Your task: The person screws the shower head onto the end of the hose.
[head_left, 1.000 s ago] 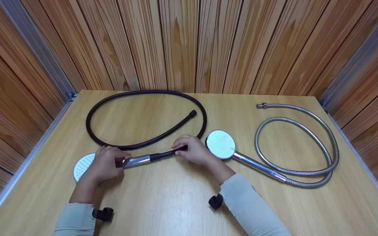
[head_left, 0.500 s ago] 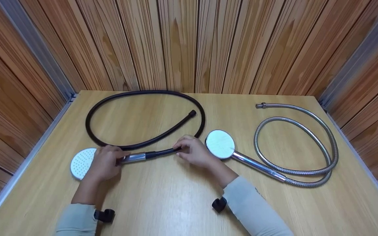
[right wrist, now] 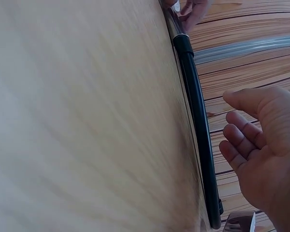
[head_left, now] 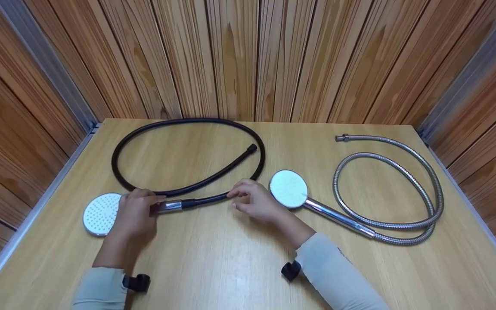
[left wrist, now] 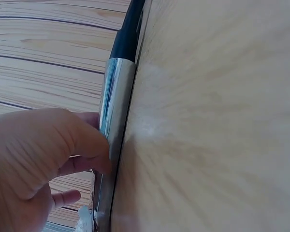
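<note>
On the left, a shower head (head_left: 100,214) with a white dotted face lies face up. My left hand (head_left: 135,215) grips its chrome handle (left wrist: 117,94), thumb and fingers on either side in the left wrist view, and covers part of it. A black hose (head_left: 207,200) runs from the handle's end to the right and loops behind, its free end inside the loop. Beside that hose is my right hand (right wrist: 266,145); the right wrist view shows its fingers loosely spread, with a gap between them and the black tube.
To the right lies a second shower head (head_left: 289,189) with a chrome handle, joined to a coiled silver metal hose (head_left: 438,198). The wooden table (head_left: 230,267) ends at plank walls (head_left: 235,60) at the back and sides.
My left hand and the held shower head have shifted left, drawing the black hose and narrowing its loop. My right hand has let go of the hose and stays nearly in place.
</note>
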Demonstrator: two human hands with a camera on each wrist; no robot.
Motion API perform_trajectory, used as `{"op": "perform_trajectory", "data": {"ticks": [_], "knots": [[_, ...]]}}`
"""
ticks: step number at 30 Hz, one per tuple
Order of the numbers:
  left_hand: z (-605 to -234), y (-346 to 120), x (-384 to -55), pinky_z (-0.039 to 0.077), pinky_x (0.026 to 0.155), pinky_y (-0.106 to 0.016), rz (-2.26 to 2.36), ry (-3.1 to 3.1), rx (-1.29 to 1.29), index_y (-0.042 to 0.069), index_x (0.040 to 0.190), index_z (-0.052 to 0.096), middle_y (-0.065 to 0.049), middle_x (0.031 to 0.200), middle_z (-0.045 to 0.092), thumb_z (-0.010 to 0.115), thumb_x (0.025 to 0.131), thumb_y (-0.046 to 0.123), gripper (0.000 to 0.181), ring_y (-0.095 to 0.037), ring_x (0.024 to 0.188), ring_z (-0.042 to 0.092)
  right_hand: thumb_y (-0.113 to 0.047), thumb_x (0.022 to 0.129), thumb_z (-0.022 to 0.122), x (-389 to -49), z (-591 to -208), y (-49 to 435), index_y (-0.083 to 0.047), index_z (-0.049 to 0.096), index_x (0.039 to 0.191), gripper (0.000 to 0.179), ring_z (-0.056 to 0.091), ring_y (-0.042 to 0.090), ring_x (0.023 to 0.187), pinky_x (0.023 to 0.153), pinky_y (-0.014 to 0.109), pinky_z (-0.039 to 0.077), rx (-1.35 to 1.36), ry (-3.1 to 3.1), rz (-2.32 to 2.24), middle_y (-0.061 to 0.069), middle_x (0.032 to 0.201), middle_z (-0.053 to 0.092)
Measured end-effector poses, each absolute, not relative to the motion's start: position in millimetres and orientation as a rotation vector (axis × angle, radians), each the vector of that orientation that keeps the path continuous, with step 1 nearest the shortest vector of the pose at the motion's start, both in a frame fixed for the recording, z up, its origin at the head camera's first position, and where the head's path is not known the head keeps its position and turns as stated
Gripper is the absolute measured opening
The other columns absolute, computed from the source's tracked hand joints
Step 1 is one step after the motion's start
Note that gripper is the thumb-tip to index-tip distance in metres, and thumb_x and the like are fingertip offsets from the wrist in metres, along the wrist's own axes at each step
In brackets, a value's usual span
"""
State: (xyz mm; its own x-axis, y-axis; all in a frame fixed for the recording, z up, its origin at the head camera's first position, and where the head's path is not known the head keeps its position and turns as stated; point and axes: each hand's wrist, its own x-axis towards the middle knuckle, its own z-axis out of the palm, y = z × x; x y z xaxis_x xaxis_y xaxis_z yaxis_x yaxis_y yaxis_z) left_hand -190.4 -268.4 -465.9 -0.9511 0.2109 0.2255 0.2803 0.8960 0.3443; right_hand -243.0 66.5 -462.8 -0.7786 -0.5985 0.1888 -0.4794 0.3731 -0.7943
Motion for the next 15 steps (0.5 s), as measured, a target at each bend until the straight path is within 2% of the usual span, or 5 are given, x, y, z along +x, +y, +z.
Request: {"op": "perform_trajectory", "data": {"ticks": [4,8,15], "knots": [[-466.4,-268.1,-189.3,0.031,0.092,-0.055,-0.585,-2.900,-0.396,0.009,0.115,0.073,-0.009,0.103,0.065,0.064,0.076,-0.010,0.044,-0.032,0.104,0.053,-0.002,0.087,0.071,-240.3,-462.0,67.9,-0.004,0.072,0.109,0.022,0.056,0.020,0.103,0.093,0.041,0.047,-0.987,2.503,-1.368,0.003,0.110,0.060],[-466.8,-267.9,-188.5,0.030,0.094,-0.056,-0.606,-2.913,-0.408,0.009,0.118,0.071,-0.011,0.107,0.064,0.061,0.072,-0.012,0.052,-0.033,0.107,0.052,-0.001,0.087,0.070,-236.8,-461.4,70.5,-0.003,0.071,0.109,0.022,0.057,0.024,0.104,0.094,0.043,0.047,-0.971,2.493,-1.406,0.006,0.115,0.058],[-466.1,-266.5,-187.6,0.030,0.093,-0.055,-0.719,-2.883,-0.405,0.008,0.121,0.069,-0.013,0.113,0.063,0.060,0.073,-0.009,0.052,-0.034,0.111,0.051,-0.002,0.087,0.070,-233.2,-460.0,77.3,-0.002,0.069,0.112,0.025,0.057,0.031,0.107,0.095,0.045,0.045,-0.934,2.484,-1.468,0.007,0.118,0.057]]}}
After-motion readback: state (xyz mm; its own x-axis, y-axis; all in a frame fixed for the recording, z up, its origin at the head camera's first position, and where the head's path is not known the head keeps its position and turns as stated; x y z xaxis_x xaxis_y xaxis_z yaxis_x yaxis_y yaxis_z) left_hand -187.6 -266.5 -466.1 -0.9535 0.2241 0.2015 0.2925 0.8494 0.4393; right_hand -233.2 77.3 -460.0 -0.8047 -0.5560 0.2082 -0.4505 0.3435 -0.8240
